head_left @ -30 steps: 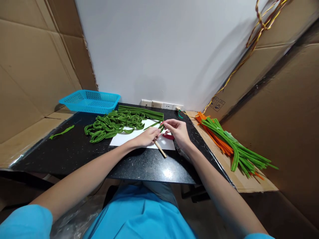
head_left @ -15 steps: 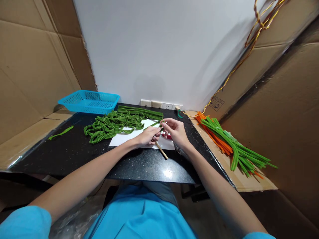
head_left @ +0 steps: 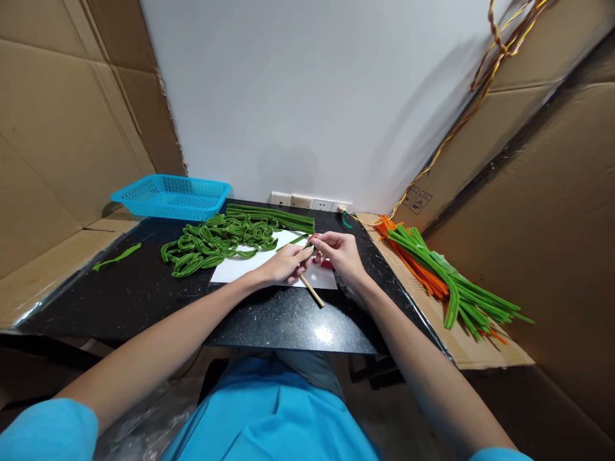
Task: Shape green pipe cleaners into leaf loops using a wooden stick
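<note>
Swung slightly rightward since a second ago, a tan stick (head_left: 312, 291) is gripped in the left hand (head_left: 284, 264) — a green strip (head_left: 311, 247) is pinched by the right hand (head_left: 343, 256) above white paper (head_left: 233, 270).

Left hand (head_left: 289, 263) and right hand (head_left: 340, 256) meet over a white sheet (head_left: 230, 272) on the black tabletop (head_left: 144, 282), both apparently pinching a green piece (head_left: 312, 246), largely hidden. A wooden stick (head_left: 313, 292) projects below the left hand. Green loops (head_left: 202, 246) lie heaped leftward, a blue basket (head_left: 170, 211) behind. At right, green stems (head_left: 480, 298) overlap orange stems (head_left: 417, 269) on cardboard (head_left: 504, 358).
</note>
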Demonstrator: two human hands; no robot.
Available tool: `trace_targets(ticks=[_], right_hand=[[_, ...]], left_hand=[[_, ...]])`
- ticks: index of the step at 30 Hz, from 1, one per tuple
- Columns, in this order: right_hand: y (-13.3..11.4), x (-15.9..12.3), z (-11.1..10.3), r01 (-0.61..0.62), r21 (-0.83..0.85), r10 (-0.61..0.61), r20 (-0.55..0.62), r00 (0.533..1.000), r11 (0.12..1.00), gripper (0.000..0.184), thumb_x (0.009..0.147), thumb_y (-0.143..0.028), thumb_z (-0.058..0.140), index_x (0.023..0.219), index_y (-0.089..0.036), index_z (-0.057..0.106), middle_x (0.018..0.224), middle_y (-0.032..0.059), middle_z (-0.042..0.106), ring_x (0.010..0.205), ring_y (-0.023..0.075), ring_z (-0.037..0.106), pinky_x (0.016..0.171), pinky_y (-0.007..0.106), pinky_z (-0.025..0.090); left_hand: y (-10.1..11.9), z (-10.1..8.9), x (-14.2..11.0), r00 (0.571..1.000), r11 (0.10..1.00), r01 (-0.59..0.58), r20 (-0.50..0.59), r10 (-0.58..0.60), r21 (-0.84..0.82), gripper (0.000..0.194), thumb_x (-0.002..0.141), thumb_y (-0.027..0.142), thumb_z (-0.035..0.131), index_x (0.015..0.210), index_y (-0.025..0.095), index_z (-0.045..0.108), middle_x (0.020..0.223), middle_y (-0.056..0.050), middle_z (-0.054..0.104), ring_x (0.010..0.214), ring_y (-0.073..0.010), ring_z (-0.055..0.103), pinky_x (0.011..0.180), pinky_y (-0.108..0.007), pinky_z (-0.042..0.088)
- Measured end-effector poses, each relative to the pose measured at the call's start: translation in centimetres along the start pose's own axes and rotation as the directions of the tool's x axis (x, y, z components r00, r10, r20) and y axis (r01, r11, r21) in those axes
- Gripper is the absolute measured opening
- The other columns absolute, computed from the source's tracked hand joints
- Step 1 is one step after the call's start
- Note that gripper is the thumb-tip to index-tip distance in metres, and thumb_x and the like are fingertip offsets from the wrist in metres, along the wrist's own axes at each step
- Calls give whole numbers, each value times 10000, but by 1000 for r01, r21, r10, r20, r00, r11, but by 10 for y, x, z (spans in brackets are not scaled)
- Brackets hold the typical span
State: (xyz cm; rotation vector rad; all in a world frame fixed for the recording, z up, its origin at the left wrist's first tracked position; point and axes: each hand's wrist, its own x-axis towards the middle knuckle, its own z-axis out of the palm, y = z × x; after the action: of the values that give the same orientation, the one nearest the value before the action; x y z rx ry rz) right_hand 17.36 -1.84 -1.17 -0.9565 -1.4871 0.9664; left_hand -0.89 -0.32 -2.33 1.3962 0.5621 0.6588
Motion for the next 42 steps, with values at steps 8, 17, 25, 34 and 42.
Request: trace_targets(ticks=[8, 17, 25, 34, 42], right_hand=[[1, -3, -1, 322, -453, -322, 82, 943, 831, 284, 916, -441, 721, 785, -195, 774, 800, 62, 728, 665, 168, 632, 554, 260, 463], [8, -1, 3, 308, -645, -390, 17, 921, 699, 262, 936, -261, 658, 683, -196, 668, 710, 33, 653, 623, 155, 564, 606, 287, 436], [3, -2, 0, 226, -485, -244, 25, 969, 845, 311, 956, -460, 649, 802, -201, 724, 685, 43, 688, 578, 175, 600, 562, 297, 477], [3, -2, -2, 260, -464, -256, 72, 964, 847, 236, 911, -441, 702, 892, -214, 767, 812, 51, 729, 689, 182, 634, 582, 275, 483], [8, -1, 2, 217, -526, -293, -65, 954, 822, 187, 883, -349, 709, 756, -214, 739, 742, 47, 739, 637, 185, 630, 626, 306, 481]], left_hand=[[-5, -1, 0, 999, 999, 14, 33, -16, 49, 303, 989, 451, 627, 992, 162, 534, 521, 67, 560, 296, -79, 468, 304, -151, 348], [-9, -5, 7, 1000, 994, -4, 10, 3, 113, 424, 1028, 470, 541, 798, 117, 578, 563, -77, 697, 260, -85, 493, 273, -156, 285], [-8, -3, 4, 1000, 997, -4, -13, 5, 78, 402, 1009, 495, 574, 849, 126, 566, 632, -78, 719, 290, -83, 507, 290, -166, 291], [-4, 4, 2, 999, 1000, -4, -51, 5, 19, 255, 1023, 357, 579, 868, 181, 479, 568, 77, 514, 337, -31, 387, 366, -138, 275], [-8, 1, 4, 999, 993, -21, -42, 26, 115, 415, 1039, 358, 543, 692, 132, 563, 435, 18, 539, 274, -56, 413, 334, -163, 284]])
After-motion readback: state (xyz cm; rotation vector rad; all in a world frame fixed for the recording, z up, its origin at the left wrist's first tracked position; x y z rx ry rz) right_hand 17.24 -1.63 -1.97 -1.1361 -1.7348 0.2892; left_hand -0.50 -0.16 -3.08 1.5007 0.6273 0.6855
